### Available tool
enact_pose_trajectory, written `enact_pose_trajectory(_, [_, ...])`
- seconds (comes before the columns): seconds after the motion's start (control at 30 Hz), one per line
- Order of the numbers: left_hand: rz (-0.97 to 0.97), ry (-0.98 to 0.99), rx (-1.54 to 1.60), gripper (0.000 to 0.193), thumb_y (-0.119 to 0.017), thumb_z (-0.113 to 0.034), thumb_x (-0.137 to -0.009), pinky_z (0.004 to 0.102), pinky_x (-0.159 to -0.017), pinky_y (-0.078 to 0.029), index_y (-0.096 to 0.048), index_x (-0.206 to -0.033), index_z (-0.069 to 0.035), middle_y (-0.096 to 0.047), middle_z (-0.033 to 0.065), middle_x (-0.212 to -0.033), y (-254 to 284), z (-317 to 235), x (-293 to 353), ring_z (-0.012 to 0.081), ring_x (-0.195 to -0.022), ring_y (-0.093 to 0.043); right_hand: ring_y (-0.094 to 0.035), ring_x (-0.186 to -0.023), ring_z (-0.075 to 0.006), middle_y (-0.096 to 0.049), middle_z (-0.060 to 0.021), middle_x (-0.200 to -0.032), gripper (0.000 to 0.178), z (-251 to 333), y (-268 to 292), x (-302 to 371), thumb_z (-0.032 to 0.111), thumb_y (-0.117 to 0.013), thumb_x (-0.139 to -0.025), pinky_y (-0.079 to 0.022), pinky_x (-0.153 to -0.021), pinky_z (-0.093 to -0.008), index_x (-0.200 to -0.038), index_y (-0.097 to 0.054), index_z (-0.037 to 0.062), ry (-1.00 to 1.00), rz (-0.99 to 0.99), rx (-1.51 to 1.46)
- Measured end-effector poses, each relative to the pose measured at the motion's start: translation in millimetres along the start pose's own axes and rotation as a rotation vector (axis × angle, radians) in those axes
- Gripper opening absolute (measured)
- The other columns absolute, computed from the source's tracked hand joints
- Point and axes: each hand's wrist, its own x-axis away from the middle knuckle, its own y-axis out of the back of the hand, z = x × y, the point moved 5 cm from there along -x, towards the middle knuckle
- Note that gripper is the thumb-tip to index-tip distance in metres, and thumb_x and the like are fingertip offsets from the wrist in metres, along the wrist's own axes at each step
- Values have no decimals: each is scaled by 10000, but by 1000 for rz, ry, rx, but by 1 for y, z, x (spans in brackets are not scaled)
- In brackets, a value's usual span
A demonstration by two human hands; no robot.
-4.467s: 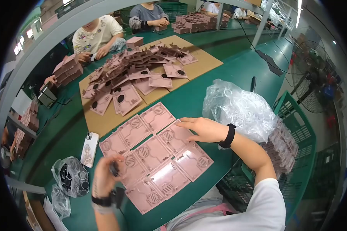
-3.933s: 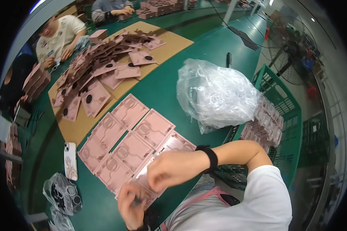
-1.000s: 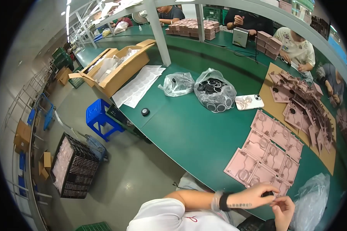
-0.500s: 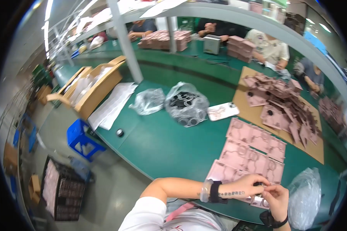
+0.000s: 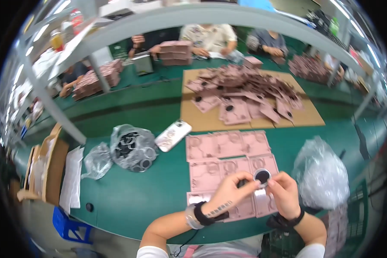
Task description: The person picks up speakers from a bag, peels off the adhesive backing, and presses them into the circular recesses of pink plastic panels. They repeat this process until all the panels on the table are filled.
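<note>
Between my two hands is a small round black disc with a pale clear rim (image 5: 262, 176). My left hand (image 5: 233, 191) pinches its left edge between thumb and fingers. On the opposite edge, the fingertips of my right hand (image 5: 284, 195) are closed. Beneath them, flat pink cards with printed line drawings (image 5: 205, 175) lie in rows on the green table; my hands and forearm cover part of the nearest row. Further left, an open clear plastic bag (image 5: 133, 148) contains several similar black discs and clear rings.
A brown cardboard sheet (image 5: 193, 117) bears a heap of pink cards (image 5: 245, 86), some with black discs. A white phone (image 5: 173, 136), crumpled clear bag (image 5: 98, 161), large clear bag (image 5: 322, 174), cardboard box (image 5: 56, 167) and blue stool (image 5: 69, 225) surround the work. People sit across the table.
My view has swung to the right, so the table things appear further left. My hands have turned, and the black disc between them now shows its face.
</note>
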Motion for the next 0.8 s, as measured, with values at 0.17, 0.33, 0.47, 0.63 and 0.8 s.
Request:
enact_pose_trajectory(0.17, [-7,148,171,113,-669,-113,-877,165,-540,-347,-635,-945,-30,-561,-59,-750,0,-13,1,6,-620,-461,-576,-725,-100,-624,-45,-810,87,-2,-4,-10,63,-640,-881,-464,-665,-242,-918,-584,8,5,-54,4])
enact_pose_trajectory(0.33, [-64,127,88,100,-660,-101,-881,175,-589,-378,-632,-923,-14,-584,-49,-774,7,-5,-8,11,-677,-479,-567,-709,-98,-625,-42,-847,81,4,-5,-13,22,-654,-854,-462,-658,-239,-915,-603,13,192,-143,139])
enact_pose_trajectory(0.47, [-28,104,17,100,-654,-94,-882,180,-620,-396,-627,-914,-3,-592,-43,-784,5,-8,-3,16,-705,-490,-576,-698,-97,-637,-50,-877,102,33,-20,-6,9,-683,-823,-474,-646,-231,-916,-639,8,455,78,789])
enact_pose_trajectory(0.63, [6,59,-82,108,-649,-94,-881,186,-631,-404,-624,-921,2,-591,-41,-780,3,-6,-1,19,-710,-493,-591,-700,-101,-638,-61,-871,103,24,-16,-9,20,-693,-815,-484,-651,-224,-912,-661,8,321,74,695])
enact_pose_trajectory(0.8, [17,35,-85,111,-651,-98,-877,190,-624,-410,-631,-918,3,-594,-36,-777,2,-11,0,22,-708,-497,-602,-721,-102,-638,-62,-879,118,20,-15,-8,17,-693,-817,-486,-659,-221,-923,-648,-5,280,100,639])
